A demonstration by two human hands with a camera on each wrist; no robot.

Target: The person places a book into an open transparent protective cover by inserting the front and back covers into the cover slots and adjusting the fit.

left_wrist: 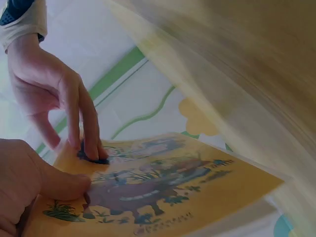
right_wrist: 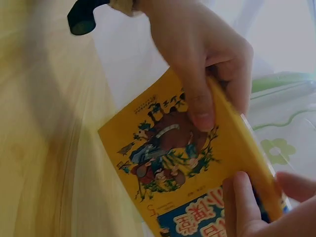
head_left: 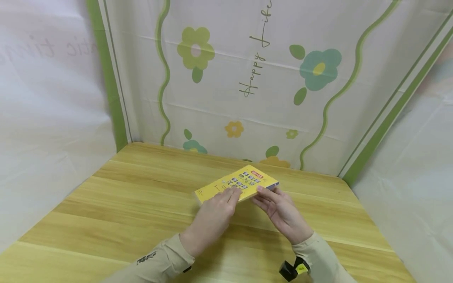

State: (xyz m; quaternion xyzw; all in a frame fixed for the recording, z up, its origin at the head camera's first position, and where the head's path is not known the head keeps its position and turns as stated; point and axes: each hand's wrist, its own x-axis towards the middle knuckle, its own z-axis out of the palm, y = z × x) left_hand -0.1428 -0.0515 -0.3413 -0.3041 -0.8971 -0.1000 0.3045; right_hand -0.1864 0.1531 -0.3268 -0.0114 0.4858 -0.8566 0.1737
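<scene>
A yellow book (head_left: 216, 188) is held tilted above the table, its back cover with small printed pictures facing up. My left hand (head_left: 214, 214) grips the near long edge, fingers on the back cover; its thumb (left_wrist: 64, 182) presses the underside in the left wrist view. At the right end my right hand (head_left: 283, 212) pinches the book, thumb on top and fingers (right_wrist: 244, 197) beneath. The front cover (right_wrist: 148, 128), facing down, carries a cartoon animal scene and a blue title panel (right_wrist: 170, 222). The inside pages are hidden.
The wooden table (head_left: 116, 196) spreads around the hands. A white cloth (head_left: 219, 86) with printed flowers hangs behind its far edge, with more cloth on both sides. A black device (head_left: 288, 271) is strapped at the right wrist.
</scene>
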